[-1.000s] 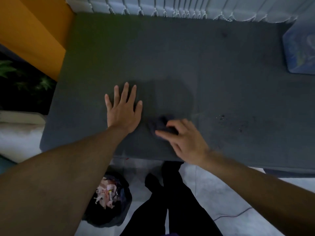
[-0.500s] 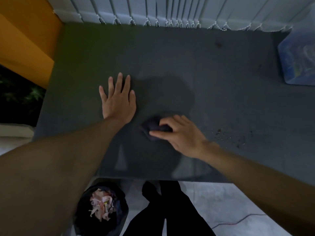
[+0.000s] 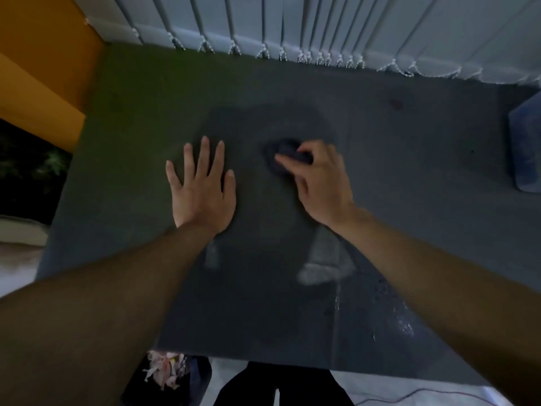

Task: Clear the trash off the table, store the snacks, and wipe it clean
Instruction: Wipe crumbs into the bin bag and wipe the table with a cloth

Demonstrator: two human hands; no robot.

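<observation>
The dark grey table (image 3: 380,177) fills most of the view. A small dark wad of cloth (image 3: 285,155) lies on it near the middle, and my right hand (image 3: 320,183) grips it from the near side with curled fingers and thumb. My left hand (image 3: 203,187) lies flat on the tabletop to the left of the cloth, fingers spread and straight. A damp, shiny streak with crumbs (image 3: 401,315) shows on the table by my right forearm.
A blue packet (image 3: 527,148) lies at the table's right edge. White vertical blinds (image 3: 322,27) hang behind the far edge, an orange wall (image 3: 38,68) stands at the left. A black bin bag with paper trash (image 3: 167,373) sits on the floor under the near edge.
My right hand has pushed the cloth away from the near edge, farther across the table. My left hand stays flat in place. The camera has leaned in over the table.
</observation>
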